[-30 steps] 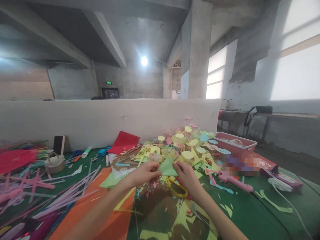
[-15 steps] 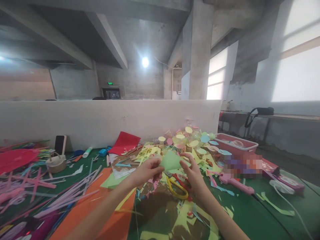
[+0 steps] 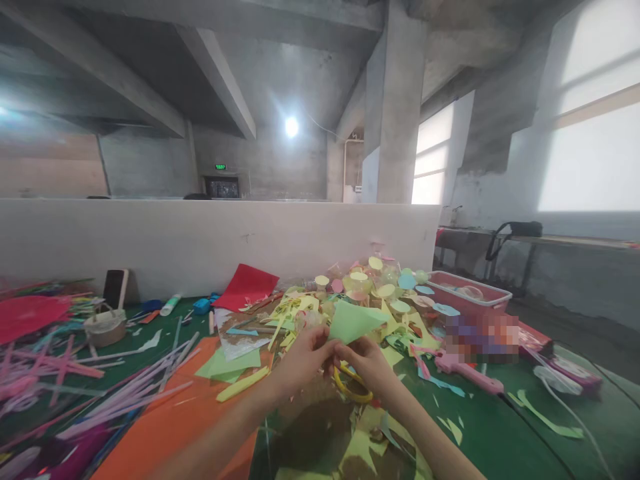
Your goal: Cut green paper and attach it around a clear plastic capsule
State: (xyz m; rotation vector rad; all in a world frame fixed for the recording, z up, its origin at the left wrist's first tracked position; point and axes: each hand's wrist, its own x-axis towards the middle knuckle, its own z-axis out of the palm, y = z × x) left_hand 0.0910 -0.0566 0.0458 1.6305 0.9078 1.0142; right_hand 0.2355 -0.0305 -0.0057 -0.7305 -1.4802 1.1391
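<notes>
A light green sheet of paper (image 3: 356, 321) is held up over the middle of the table. My left hand (image 3: 314, 350) pinches its lower left edge, and the fingers are closed. From the other side, my right hand (image 3: 367, 360) grips the same lower edge, its fingertips meeting those of the left. Under the hands lie scissors (image 3: 356, 393) with yellow handle loops, partly covered by my right hand. Yellow-green paper scraps (image 3: 367, 443) are strewn close below my wrists.
Cups topped with paper discs (image 3: 357, 283) crowd the back beside a pink basket (image 3: 470, 293). A pink glue gun (image 3: 470, 373) with a cord lies right. Orange sheet (image 3: 190, 407), pink strips (image 3: 125, 390) and a tape roll (image 3: 105, 327) are left. A white partition (image 3: 215, 233) closes the back.
My right hand has come in from the right and taken hold of the green paper next to the left. The paper now stands higher and more spread out.
</notes>
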